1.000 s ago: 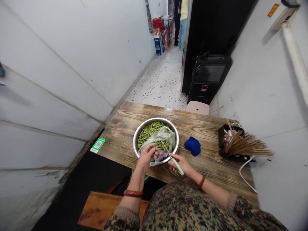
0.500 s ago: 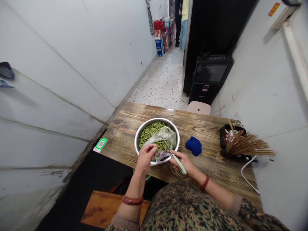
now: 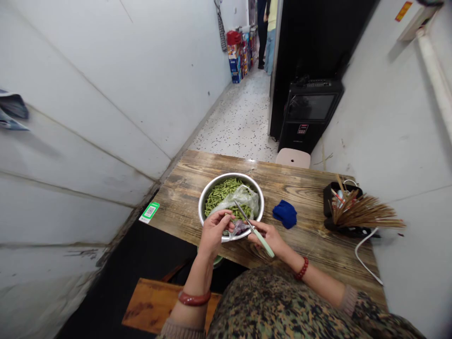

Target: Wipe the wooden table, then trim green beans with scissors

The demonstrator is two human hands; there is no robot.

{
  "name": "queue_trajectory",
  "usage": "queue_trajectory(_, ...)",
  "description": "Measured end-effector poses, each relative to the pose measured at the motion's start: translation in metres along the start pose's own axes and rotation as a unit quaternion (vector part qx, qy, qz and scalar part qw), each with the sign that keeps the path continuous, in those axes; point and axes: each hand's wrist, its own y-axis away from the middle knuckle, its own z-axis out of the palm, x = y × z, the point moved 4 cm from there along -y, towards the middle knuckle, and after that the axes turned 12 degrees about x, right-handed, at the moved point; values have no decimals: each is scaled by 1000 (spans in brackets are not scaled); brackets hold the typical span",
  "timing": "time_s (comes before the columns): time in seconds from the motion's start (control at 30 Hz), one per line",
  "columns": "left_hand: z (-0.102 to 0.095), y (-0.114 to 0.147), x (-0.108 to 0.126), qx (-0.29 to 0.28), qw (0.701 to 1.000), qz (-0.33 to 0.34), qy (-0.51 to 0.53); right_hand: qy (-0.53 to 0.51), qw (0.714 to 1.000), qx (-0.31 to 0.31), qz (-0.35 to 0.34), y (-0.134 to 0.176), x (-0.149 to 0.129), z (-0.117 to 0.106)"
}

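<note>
A steel bowl [image 3: 202, 198] on the wooden table holds many short pieces of green beans [image 3: 221, 190]. On top of them lies a clear plastic bag [image 3: 243, 197], with something purplish [image 3: 241, 227] in its near part. My right hand [image 3: 267, 236] is closed on a knife [image 3: 261, 239] with a pale green handle, its blade slanting up and left over the bowl. Above the bowl's near left rim, my left hand [image 3: 215, 230] pinches with thumb and fingers. Whatever lies between those fingertips is too small to make out.
Right of the bowl lies a blue cloth [image 3: 284, 213]. A black holder [image 3: 328, 195] with many thin sticks [image 3: 363, 210] stands at the table's right end, near a white cable [image 3: 362, 259]. Beyond the table are a pink stool [image 3: 293, 158] and a black speaker [image 3: 309, 113]. Two people stand far back.
The knife tip has shifted slightly left, closer to my left hand. My left fingers have changed their pinch a little. The bowl and cloth stay in place.
</note>
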Motion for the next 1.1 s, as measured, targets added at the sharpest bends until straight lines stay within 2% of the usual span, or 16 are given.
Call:
queue_trajectory(0.2, -6, -8, -8, 44, 997, -22, 67, 19, 1000, 6, -15, 2, 4, 0)
queue_trajectory(0.43, -2, -8, -14, 51, 990, -68, 109, 60, 995, 16, -77, 0, 12, -3)
queue_trajectory(0.67, 3, -7, -23, 36, 990, -86, 106, 159, 971, -1, -177, 0, 7, -2)
queue_trajectory(1.1, 11, -1, -32, 17, 994, -87, 58, 203, 958, -7, -201, -4, 1, 5)
